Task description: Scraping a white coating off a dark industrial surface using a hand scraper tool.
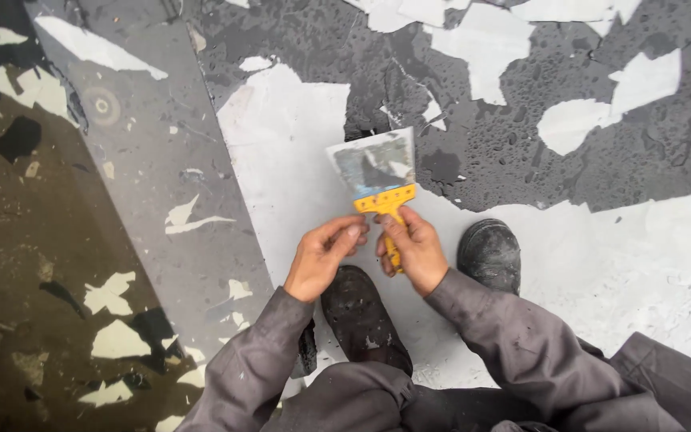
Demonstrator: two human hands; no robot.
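Floor (297, 152): wet and dark, beaded with water drops, with a large pale bare patch running from the centre to the right.
Flakes (641, 80): white, ragged pieces scattered over the dark coating at the top and right.
Left strip (145, 160): grey slanted band with small white chips; beyond it lies a brown, muddy-looking area with more pale scraps.
Scraper (377, 180): wide metal blade, smeared grey and white, on a yellow handle; held above the pale patch, blade pointing away from the person.
Right hand (413, 248): grip closed around the yellow handle, thumb lying along it just below the blade.
Left hand (321, 256): fingers curled, fingertips brought together beside the handle's top, close to the right thumb; whether they touch the handle I cannot tell.
Sleeves (497, 320): grey, dusty, reaching in from the bottom edge.
Shoes (489, 252): two dark, worn ones on the pale patch, one below each hand.
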